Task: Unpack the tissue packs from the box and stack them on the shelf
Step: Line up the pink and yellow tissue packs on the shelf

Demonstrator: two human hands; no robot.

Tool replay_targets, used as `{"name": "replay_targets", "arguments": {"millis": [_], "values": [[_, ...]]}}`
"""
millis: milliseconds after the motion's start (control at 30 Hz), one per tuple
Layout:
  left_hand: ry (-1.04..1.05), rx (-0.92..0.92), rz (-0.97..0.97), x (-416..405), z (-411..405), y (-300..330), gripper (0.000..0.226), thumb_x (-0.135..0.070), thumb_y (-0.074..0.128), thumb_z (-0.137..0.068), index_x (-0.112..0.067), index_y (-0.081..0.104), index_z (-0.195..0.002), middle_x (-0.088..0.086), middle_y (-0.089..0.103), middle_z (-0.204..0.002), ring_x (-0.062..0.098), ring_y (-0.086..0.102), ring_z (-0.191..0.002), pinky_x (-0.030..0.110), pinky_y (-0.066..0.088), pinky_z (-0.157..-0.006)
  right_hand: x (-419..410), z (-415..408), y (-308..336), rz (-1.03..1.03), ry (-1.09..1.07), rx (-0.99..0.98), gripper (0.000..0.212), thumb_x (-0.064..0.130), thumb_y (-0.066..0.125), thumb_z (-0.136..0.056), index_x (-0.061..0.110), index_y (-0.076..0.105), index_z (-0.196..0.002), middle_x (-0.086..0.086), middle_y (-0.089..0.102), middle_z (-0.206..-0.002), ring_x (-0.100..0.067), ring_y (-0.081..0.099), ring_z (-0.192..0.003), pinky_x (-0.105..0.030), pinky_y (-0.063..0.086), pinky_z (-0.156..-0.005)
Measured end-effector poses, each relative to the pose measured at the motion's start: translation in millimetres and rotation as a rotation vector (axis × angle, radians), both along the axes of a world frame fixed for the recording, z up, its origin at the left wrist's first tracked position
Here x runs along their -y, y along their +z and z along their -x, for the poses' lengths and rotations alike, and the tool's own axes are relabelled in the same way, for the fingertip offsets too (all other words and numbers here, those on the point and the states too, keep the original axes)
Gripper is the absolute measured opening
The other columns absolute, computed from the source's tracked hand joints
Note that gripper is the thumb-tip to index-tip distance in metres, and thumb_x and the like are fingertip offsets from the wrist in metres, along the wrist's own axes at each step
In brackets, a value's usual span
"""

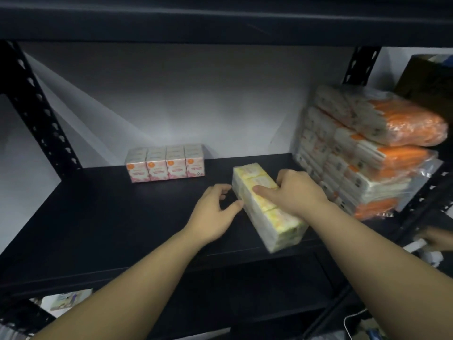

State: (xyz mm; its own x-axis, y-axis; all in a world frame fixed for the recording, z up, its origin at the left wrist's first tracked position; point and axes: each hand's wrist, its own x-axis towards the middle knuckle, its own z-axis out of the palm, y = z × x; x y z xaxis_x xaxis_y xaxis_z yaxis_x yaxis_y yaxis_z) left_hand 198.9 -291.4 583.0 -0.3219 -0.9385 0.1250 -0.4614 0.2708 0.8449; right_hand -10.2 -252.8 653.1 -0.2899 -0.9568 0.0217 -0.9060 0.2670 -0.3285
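A long yellow tissue pack (277,219) lies on the dark shelf (103,217), angled from back left to front right. My right hand (299,192) grips it from above, thumb on its top and fingers curled over its right side. My left hand (215,209) sits at the pack's left side with fingers loosely curved, its thumb tip and fingertips touching the pack's edge. A row of pink-and-white tissue packs (165,163) stands at the back of the shelf.
A tall stack of orange-and-white tissue bundles (372,153) fills the shelf's right end, close to my right hand. Perforated black uprights (36,106) frame the shelf. Another person's hand (436,239) shows at the right edge. A brown box (426,77) sits beyond the rack.
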Motion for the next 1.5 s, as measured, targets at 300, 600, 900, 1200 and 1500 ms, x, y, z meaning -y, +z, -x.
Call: {"name": "replay_targets", "arguments": {"millis": [300, 600, 900, 1200, 1500], "values": [[-0.135, -0.161, -0.268, -14, -5, 20, 0.052, -0.040, 0.080, -0.087, -0.027, 0.060, -0.133, -0.012, 0.071, -0.124, 0.001, 0.070, -0.107, 0.028, 0.057, -0.095, -4, -11, -7, -0.036, -0.044, 0.764, 0.072, 0.022, 0.070, -0.098, 0.024, 0.026, -0.155, -0.016, 0.073, -0.096, -0.027, 0.077, -0.066, -0.038, 0.064, -0.061], [-0.294, 0.122, -0.229, 7, -37, 43, 0.064, -0.045, 0.080, -0.087, -0.028, 0.057, -0.145, -0.013, 0.069, -0.129, 0.002, 0.067, -0.114, 0.030, 0.053, -0.104, 9, -4, -17, 0.086, 0.313, -0.040, 0.069, 0.068, 0.053, -0.094, 0.046, 0.034, -0.158, -0.006, 0.016, -0.171, -0.031, 0.009, -0.155, -0.056, 0.020, -0.122], [-0.036, 0.251, -0.026, 33, -72, 50, 0.071, -0.049, 0.078, -0.088, -0.021, 0.052, -0.147, -0.002, 0.057, -0.148, 0.016, 0.056, -0.130, 0.026, 0.042, -0.097, 14, -26, -15, -0.035, 0.383, -0.161, 0.072, 0.083, 0.029, -0.093, 0.045, 0.040, -0.153, 0.002, 0.040, -0.161, -0.027, 0.030, -0.149, -0.060, 0.020, -0.117], [-0.031, 0.440, -0.050, 20, -43, 43, 0.063, -0.075, 0.058, -0.088, -0.026, 0.062, -0.127, -0.005, 0.070, -0.120, 0.016, 0.065, -0.107, 0.035, 0.054, -0.087, 23, 11, -17, -0.063, 0.345, 0.077, 0.073, 0.090, 0.047, -0.081, 0.032, 0.066, -0.122, 0.009, 0.070, -0.111, -0.017, 0.067, -0.105, -0.042, 0.057, -0.090], [0.052, 0.313, 0.271, 29, -49, 32, 0.053, -0.062, 0.081, -0.078, -0.029, 0.059, -0.113, -0.009, 0.057, -0.114, 0.010, 0.054, -0.102, 0.026, 0.042, -0.080, 24, -3, -40, 0.341, 0.279, 0.031, 0.061, 0.073, 0.070, -0.080, 0.025, 0.061, -0.116, 0.010, 0.053, -0.110, -0.013, 0.049, -0.107, -0.034, 0.046, -0.080]]}}
